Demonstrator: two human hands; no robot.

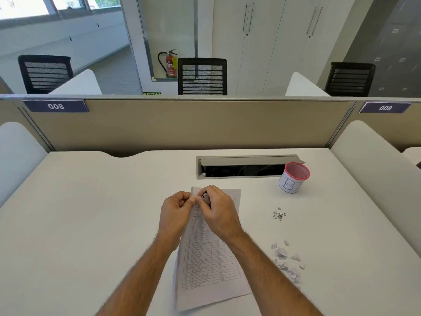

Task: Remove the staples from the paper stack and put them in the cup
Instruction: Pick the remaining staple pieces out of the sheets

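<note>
One paper stack (pixel 211 252) lies on the worktop (pixel 91 213). Left hand (pixel 174 213) fingers pinch its top corner; right hand (pixel 219 210) fingers clamp one staple remover (pixel 205 197) there. One red-rimmed cup (pixel 293 177), contents unseen, stands right of the stack; one staple pile (pixel 279 215) and one heap of paper scraps (pixel 288 262) lie nearer.

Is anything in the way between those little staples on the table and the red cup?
Nothing visible is. The small pile of staples lies on bare desk, nearer the person than the cup, with only open tabletop between them. The torn paper bits lie nearer the person still, off that path.
</note>
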